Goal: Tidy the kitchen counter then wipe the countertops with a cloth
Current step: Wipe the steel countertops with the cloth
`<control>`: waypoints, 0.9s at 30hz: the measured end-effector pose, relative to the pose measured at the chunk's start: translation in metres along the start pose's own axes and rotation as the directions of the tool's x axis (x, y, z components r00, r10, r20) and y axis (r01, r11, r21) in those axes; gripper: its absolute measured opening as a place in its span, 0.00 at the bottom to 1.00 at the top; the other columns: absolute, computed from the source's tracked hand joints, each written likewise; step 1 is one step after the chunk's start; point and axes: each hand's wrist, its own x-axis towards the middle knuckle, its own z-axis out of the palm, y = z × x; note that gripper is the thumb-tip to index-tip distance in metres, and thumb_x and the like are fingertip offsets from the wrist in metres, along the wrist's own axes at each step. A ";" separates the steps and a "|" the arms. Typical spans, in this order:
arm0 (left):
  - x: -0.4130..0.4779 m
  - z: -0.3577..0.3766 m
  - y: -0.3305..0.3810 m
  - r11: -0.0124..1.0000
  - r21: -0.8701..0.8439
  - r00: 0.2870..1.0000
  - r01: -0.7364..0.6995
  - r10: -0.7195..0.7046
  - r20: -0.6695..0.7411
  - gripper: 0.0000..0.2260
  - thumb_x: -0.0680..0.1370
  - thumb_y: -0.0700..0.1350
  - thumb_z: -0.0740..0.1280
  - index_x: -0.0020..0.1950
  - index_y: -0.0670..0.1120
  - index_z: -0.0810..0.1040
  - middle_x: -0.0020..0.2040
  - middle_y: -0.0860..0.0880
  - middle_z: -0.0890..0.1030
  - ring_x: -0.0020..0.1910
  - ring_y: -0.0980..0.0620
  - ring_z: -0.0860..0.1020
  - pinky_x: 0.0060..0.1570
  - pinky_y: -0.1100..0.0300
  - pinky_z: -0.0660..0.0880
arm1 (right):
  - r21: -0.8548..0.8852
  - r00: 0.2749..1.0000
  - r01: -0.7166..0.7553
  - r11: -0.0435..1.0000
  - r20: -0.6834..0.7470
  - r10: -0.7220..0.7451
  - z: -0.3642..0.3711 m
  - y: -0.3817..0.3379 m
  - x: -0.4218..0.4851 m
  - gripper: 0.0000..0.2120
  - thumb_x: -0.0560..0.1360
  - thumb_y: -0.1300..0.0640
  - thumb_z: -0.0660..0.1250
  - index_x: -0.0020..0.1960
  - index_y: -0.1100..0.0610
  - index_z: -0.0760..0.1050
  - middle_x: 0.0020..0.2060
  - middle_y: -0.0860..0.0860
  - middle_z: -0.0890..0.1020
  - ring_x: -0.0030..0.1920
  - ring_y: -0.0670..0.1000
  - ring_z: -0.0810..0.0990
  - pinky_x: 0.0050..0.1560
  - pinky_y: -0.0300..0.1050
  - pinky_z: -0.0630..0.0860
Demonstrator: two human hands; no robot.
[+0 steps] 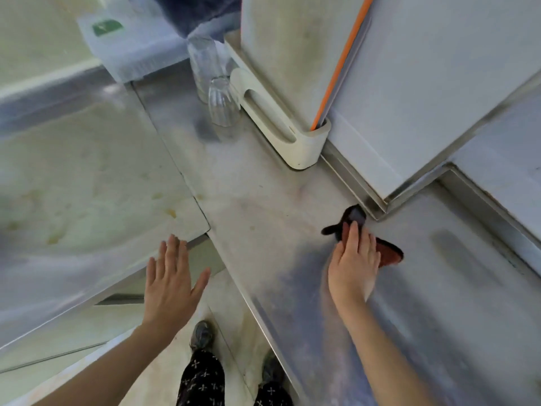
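Roughly mid-task, by the look of it. Head cam, angled down over a steel tabletop [263, 206], w/ motion blur throughout.

Centre-right: right hand [352, 259], fingers straight and laid flat on a small dark cloth [355, 218], pressing it to the tabletop, not curled round it. Cloth just beside the corner of a raised metal frame [380, 206]; reddish part of it poking out to the right of the hand.

Lower left: left hand [172, 279], spread wide, holding nothing, hovering over the corner where the tabletop meets an adjoining pale surface [87, 186].

Further back on the tabletop: two clear glasses [221, 102], upside down, just beside a cream plastic rack [281, 127] holding tall pale boards w/ an orange strip [339, 68]. Behind those, a blurred plastic bag [123, 45] w/ a green label. At bottom, betw. the arms: dark patterned trousers and shoes [202, 335] on the floor.

Progress, as a judgement only: tidying prob. mostly done, w/ few loose items about and the glasses grouped by the rack. Wiping seemingly under way, w/ the cloth at the inner right part of the tabletop. Can't tell which areas are wiped, since blur hides any streaks. Prob. left to do: the stretch toward the glasses, the front edge, and the pale surface at left, where yellowish spots [171, 213] show near its corner.
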 end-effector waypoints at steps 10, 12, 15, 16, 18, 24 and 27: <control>0.032 -0.026 -0.080 0.941 0.029 0.939 -0.336 0.332 0.093 0.25 0.80 0.59 0.45 0.71 0.50 0.65 0.68 0.45 0.71 0.66 0.44 0.68 0.65 0.52 0.58 | 0.020 0.760 0.623 0.782 0.221 -0.611 0.051 -0.145 -0.029 0.22 0.79 0.50 0.50 0.72 0.51 0.62 0.71 0.52 0.67 0.71 0.55 0.66 0.69 0.53 0.60; 0.047 -0.030 -0.104 0.916 0.051 0.914 -0.399 0.393 0.098 0.24 0.81 0.59 0.45 0.73 0.52 0.62 0.72 0.47 0.67 0.70 0.46 0.64 0.69 0.52 0.53 | -0.025 0.842 0.521 0.853 0.181 -0.509 0.049 -0.134 -0.017 0.22 0.79 0.50 0.49 0.72 0.52 0.62 0.71 0.53 0.67 0.71 0.55 0.65 0.70 0.55 0.60; 0.067 -0.033 -0.140 0.883 0.089 0.885 -0.461 0.451 0.113 0.24 0.80 0.59 0.46 0.75 0.54 0.55 0.75 0.49 0.60 0.74 0.48 0.54 0.71 0.53 0.47 | 0.012 0.997 0.040 0.999 0.060 -0.041 0.050 -0.145 -0.007 0.22 0.80 0.53 0.51 0.74 0.55 0.59 0.74 0.55 0.61 0.74 0.57 0.59 0.72 0.57 0.55; 0.071 -0.033 -0.149 0.861 0.097 0.864 -0.500 0.487 0.130 0.24 0.80 0.59 0.46 0.76 0.54 0.54 0.75 0.50 0.59 0.75 0.48 0.53 0.71 0.53 0.47 | 0.032 0.994 -0.094 0.995 0.055 0.093 0.054 -0.159 -0.006 0.23 0.81 0.55 0.52 0.75 0.55 0.57 0.75 0.55 0.59 0.74 0.57 0.56 0.72 0.56 0.53; 0.077 -0.032 -0.160 0.827 0.095 0.830 -0.554 0.541 0.137 0.24 0.80 0.59 0.46 0.76 0.53 0.55 0.75 0.50 0.59 0.75 0.48 0.53 0.71 0.52 0.48 | 0.048 0.992 -0.116 0.992 0.063 0.112 0.061 -0.196 -0.010 0.24 0.80 0.57 0.55 0.74 0.57 0.57 0.74 0.57 0.60 0.73 0.59 0.58 0.70 0.59 0.56; 0.079 -0.023 -0.161 0.809 0.017 0.808 -0.588 0.586 0.053 0.23 0.80 0.58 0.48 0.74 0.52 0.61 0.74 0.49 0.62 0.74 0.48 0.58 0.71 0.50 0.54 | 0.045 0.719 0.637 0.770 0.327 -0.613 0.080 -0.240 -0.036 0.23 0.80 0.49 0.48 0.74 0.50 0.57 0.74 0.52 0.62 0.73 0.53 0.60 0.70 0.52 0.53; 0.081 -0.021 -0.164 0.802 -0.022 0.802 -0.597 0.597 0.006 0.22 0.80 0.58 0.50 0.73 0.53 0.61 0.74 0.49 0.63 0.73 0.48 0.60 0.70 0.49 0.57 | -0.019 0.808 0.545 0.838 0.278 -0.519 0.074 -0.223 -0.009 0.24 0.79 0.49 0.47 0.74 0.52 0.59 0.74 0.52 0.63 0.73 0.54 0.61 0.70 0.53 0.58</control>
